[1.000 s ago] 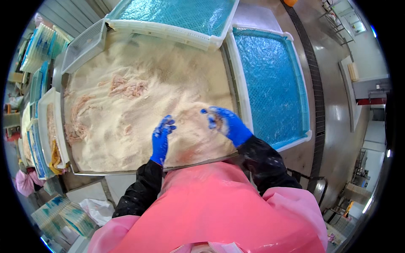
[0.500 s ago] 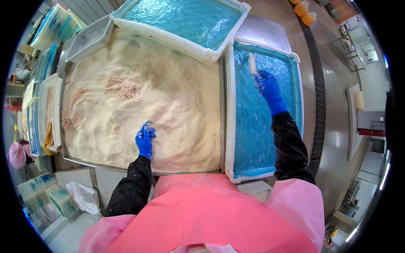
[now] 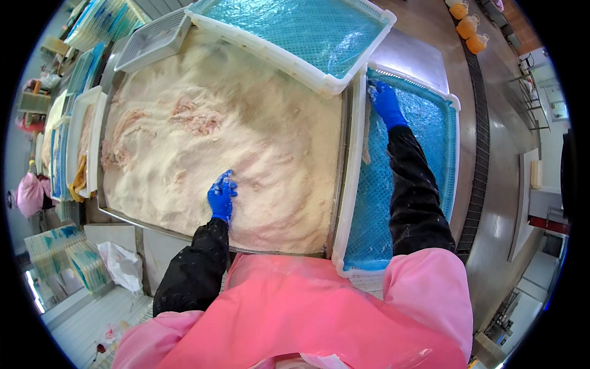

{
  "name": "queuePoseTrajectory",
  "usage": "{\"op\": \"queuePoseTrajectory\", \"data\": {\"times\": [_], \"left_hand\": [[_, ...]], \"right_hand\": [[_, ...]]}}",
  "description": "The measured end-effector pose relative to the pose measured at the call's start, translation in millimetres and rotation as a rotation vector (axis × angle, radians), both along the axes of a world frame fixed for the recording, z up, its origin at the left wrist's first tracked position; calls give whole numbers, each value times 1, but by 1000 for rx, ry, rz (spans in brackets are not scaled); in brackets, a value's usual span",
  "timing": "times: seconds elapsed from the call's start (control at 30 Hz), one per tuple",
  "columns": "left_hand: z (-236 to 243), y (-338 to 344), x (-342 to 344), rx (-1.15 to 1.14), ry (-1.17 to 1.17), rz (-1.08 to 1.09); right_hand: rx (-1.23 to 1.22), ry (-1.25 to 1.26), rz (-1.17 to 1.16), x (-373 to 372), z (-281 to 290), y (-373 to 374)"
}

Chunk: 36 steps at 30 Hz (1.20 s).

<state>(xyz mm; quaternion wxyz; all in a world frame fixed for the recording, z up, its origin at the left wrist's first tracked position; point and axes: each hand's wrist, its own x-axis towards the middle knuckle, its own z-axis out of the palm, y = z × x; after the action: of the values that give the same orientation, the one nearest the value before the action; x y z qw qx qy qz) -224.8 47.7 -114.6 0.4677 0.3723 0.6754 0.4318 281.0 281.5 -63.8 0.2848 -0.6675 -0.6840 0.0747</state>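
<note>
My left hand (image 3: 220,195), in a blue glove with white powder on it, hovers at or touches the bed of pale powder (image 3: 276,154) in the steel-rimmed tray, fingers loosely apart and empty. Pinkish, stringy raw flesh lumps (image 3: 196,120) lie in that powder. My right hand (image 3: 385,103), also gloved in blue, is at the far left corner of the white-rimmed tray (image 3: 412,92) lined with blue mesh. Its fingers are closed on the upper end of a long, pale, powder-coated strip (image 3: 367,144), which stretches down along the tray's left side, partly hidden by my hand.
A second blue mesh tray (image 3: 289,31) overlaps the far edge of the powder bed, beside a white crate (image 3: 153,42). Containers (image 3: 86,141) crowd the left. A person in pink (image 3: 34,194) is at far left. Orange containers (image 3: 467,26) stand on the floor beyond the drain grate (image 3: 476,197).
My right hand moved from the powder bed rightward into the blue tray, then toward its far corner, bringing a pale strip down along the side. My left hand stayed over the powder, shifting slightly.
</note>
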Motion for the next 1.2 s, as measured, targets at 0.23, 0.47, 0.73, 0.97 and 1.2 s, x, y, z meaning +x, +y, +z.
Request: {"op": "queuePoseTrajectory", "data": {"times": [0.23,0.47,0.73,0.97,1.2], "left_hand": [[4,-4,-6,10,-86,-29],[-3,6,-43,-228,-421,-178],[-14,-8,-98,-199,-618,-388],[-9,-2,-105,-181,-660,-489],[-15,-4,-103,-162,-740,-534]], "right_hand": [[-23,384,436,-176,61,-89],[-79,269,407,-352,-106,-122],[178,156,451,-438,-45,-33],[30,-332,708,-441,-7,-18],[-483,848,333,-396,-32,-111]]}}
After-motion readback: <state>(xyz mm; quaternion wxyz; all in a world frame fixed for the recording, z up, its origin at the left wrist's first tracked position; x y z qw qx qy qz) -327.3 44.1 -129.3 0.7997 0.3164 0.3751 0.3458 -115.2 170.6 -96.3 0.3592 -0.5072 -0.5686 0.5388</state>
